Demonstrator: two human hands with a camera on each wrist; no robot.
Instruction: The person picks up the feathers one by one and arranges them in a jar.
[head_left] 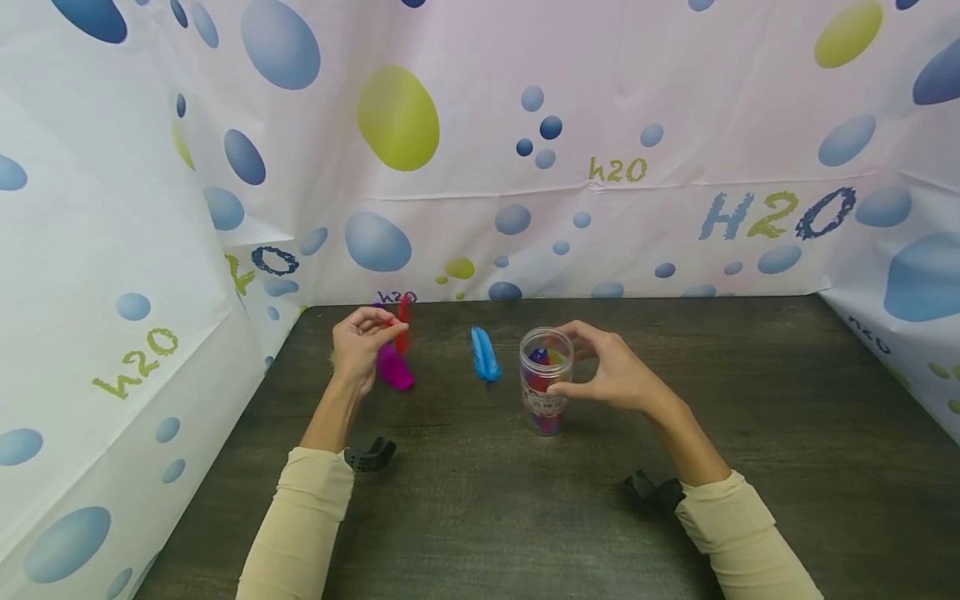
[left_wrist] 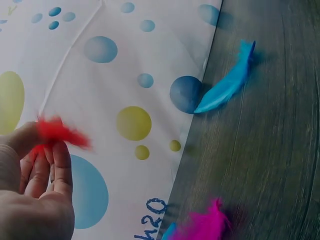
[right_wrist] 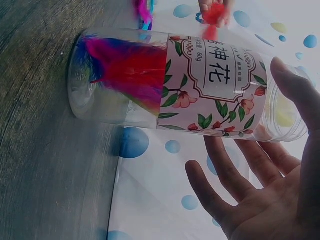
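Observation:
My left hand [head_left: 356, 348] pinches a red feather [head_left: 403, 323] between thumb and fingertips, raised over the far left of the table. Below it lies a magenta feather [head_left: 393, 367], with a bit of blue beside it in the left wrist view. A bright blue feather [head_left: 485, 356] rests between the two hands. My right hand [head_left: 618, 372] holds a clear, lidless jar [head_left: 543, 403] near its neck, thumb in front and fingers behind. The jar stands upright. Inside, red, purple, blue and yellowish feathers [right_wrist: 132, 70] show below a floral label [right_wrist: 215, 85].
The dark wood-grain table [head_left: 480, 517] ends at a white backdrop [head_left: 465, 125] with blue and green dots, which also rises along the left and right sides. Each wrist carries a black strap [head_left: 370, 456].

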